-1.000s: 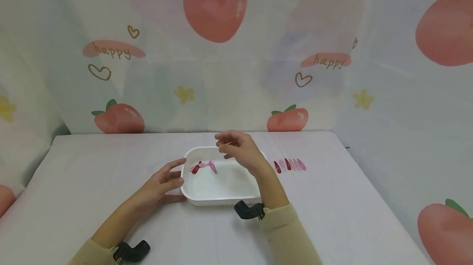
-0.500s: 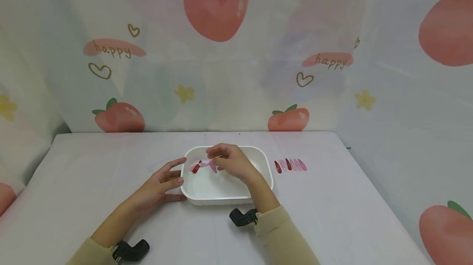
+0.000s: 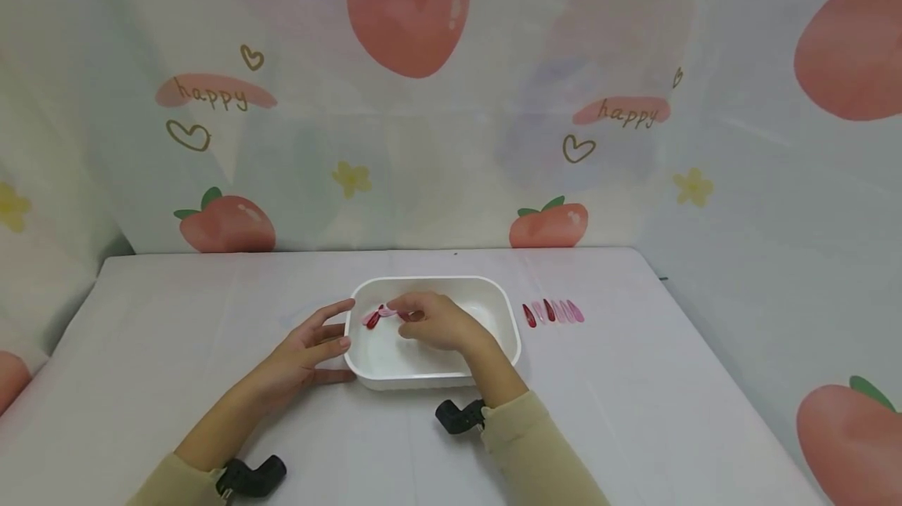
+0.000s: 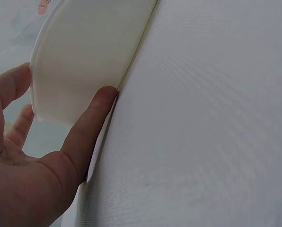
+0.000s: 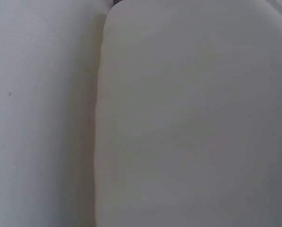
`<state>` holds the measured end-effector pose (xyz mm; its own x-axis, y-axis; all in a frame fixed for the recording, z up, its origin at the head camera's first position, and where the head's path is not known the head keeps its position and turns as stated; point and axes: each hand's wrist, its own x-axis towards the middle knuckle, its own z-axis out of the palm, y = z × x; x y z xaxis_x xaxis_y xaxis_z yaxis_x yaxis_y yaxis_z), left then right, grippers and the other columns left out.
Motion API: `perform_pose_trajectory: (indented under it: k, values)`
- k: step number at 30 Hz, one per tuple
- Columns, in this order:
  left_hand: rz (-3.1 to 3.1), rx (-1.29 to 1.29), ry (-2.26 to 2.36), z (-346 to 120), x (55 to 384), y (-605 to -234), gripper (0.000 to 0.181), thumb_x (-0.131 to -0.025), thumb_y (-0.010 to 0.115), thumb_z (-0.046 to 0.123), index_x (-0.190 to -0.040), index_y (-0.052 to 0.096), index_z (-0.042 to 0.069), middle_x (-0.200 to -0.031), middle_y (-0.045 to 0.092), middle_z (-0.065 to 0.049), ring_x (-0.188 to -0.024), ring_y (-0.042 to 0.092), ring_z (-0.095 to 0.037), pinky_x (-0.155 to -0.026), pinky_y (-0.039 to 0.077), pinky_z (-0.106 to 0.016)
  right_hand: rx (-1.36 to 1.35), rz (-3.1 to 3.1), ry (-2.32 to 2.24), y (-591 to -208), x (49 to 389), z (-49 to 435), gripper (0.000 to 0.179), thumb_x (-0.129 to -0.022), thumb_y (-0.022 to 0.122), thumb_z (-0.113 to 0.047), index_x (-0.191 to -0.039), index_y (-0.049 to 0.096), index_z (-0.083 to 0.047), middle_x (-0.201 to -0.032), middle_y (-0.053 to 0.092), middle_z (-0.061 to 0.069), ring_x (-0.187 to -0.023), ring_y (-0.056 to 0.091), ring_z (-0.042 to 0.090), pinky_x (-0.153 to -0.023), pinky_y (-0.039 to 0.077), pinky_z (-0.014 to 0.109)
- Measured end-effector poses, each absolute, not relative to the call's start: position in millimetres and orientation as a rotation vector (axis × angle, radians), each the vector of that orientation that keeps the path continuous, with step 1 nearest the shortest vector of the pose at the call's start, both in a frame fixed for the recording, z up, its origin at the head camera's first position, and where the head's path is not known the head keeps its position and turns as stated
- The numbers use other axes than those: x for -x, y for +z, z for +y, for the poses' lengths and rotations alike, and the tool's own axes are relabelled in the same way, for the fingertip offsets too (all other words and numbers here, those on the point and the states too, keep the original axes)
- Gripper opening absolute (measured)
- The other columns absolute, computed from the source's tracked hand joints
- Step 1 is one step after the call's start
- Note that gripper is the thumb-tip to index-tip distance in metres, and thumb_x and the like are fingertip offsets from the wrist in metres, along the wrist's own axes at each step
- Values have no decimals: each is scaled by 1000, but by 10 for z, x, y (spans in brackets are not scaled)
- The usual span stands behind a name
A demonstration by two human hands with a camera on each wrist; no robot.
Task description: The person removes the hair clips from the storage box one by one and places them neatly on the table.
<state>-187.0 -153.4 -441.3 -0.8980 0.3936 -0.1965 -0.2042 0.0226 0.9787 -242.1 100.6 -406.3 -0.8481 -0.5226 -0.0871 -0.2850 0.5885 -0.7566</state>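
A white tray [image 3: 437,365] stands on the table. My left hand [image 3: 304,351] touches its left side with spread, fairly straight fingers; in the left wrist view a digit [image 4: 91,123] lies along the tray's outer wall [image 4: 79,61]. Inside the tray at the left are small teardrop hair clips, a red hair clip [image 3: 372,321] and a pink hair clip [image 3: 385,311] among them. Over the tray, my right hand [image 3: 438,322] has its bent fingertips at a pink clip, mostly hidden; whether it pinches the clip is unclear. In the right wrist view no hand shows, just the tray wall [image 5: 179,118].
To the right of the tray, several red and pink hair clips [image 3: 553,312] lie in a row on the white tablecloth [image 3: 676,412]. A fruit-printed curtain [image 3: 437,138] rises behind the table and along both sides.
My right hand has come down and to the left, from above the tray's back rim to the clips inside. My left hand stays at the tray's left side.
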Motion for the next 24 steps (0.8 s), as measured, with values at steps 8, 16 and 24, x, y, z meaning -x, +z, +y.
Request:
perform_pose_trajectory:
  k: [8, 16, 24]
  values:
    - [1888, -198, 1931, -1534, 1886, -4417, 64, -101, 59, 19, -156, 28, 26, -156, 29, -22, -133, 47, -41, -92, 56, -52, 634, 2617, -999, -4091, 2447, 1008, 39, -87, 71, -3, -124, 67, -10, -103, 69, 5, -91, 59, 16, -81, 52, 28]
    - [1894, -196, 1928, -1536, 1902, -4432, 64, -101, 60, 18, -156, 29, 26, -156, 30, -22, -132, 48, -41, -92, 56, -52, 529, 2649, -918, -4096, 2440, 999, 43, -81, 71, 8, -118, 70, -14, -94, 64, 2, -82, 56, 16, -70, 51, 24]
    - [1895, -190, 1930, -1534, 1883, -4434, 64, -101, 59, 18, -156, 28, 25, -156, 30, -23, -133, 47, -42, -92, 56, -52, 567, 2713, -843, -4103, 2438, 1003, 41, -87, 67, 2, -124, 69, -17, -102, 67, 2, -85, 58, 17, -75, 52, 28]
